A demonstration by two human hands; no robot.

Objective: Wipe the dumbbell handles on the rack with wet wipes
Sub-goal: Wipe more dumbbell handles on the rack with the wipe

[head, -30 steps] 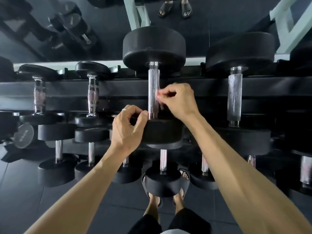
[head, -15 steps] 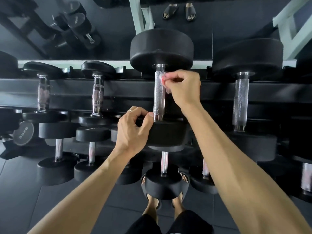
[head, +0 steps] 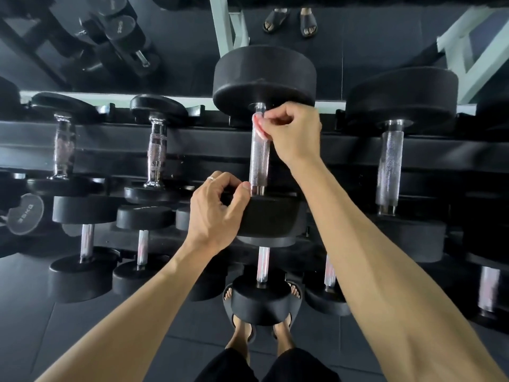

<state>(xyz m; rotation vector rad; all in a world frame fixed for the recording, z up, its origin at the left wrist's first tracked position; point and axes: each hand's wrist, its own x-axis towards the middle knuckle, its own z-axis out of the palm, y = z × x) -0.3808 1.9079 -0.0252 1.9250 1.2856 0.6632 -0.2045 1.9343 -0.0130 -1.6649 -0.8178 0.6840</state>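
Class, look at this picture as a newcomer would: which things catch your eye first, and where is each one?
The right hand stands out first, centre frame, pinching a wipe against the top of a shiny knurled handle. Just below, the left hand grips the near black weight of that same dumbbell. Rows of other dumbbells fill the rack to both sides.

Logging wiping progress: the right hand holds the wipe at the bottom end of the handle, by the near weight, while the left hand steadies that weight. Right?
Not quite. In the head view the right hand pinches the wipe at the handle's top end, just under the far weight. The left hand does steady the near weight.
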